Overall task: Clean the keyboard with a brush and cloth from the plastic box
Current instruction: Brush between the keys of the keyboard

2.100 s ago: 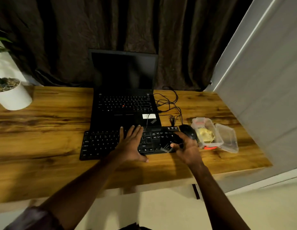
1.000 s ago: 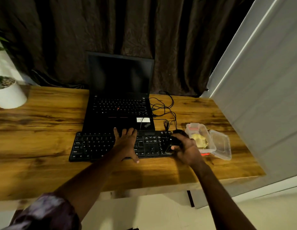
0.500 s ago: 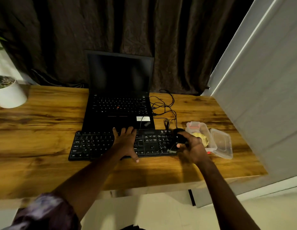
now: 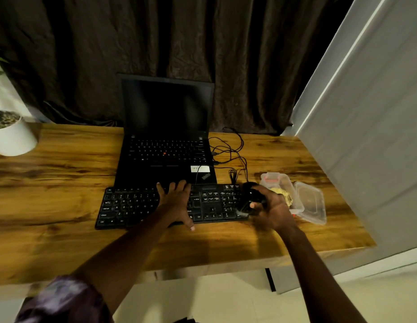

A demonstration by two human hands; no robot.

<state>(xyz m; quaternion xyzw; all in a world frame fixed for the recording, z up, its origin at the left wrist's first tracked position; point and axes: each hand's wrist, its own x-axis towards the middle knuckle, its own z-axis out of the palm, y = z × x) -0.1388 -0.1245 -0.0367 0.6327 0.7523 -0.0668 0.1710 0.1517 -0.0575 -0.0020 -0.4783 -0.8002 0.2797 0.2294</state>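
Head view: mid-frame, the left hand [image 4: 177,203] lies flat, fingers spread, on the keyboard [image 4: 133,206]. At its right end the right hand [image 4: 275,213] grips a dark brush [image 4: 251,199]. Just right, the plastic box [image 4: 284,183] holds the cloth [image 4: 283,194].

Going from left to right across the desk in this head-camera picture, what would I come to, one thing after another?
White plant pot → left hand flat on the keyboard → brush → right hand gripping it → clear lid.
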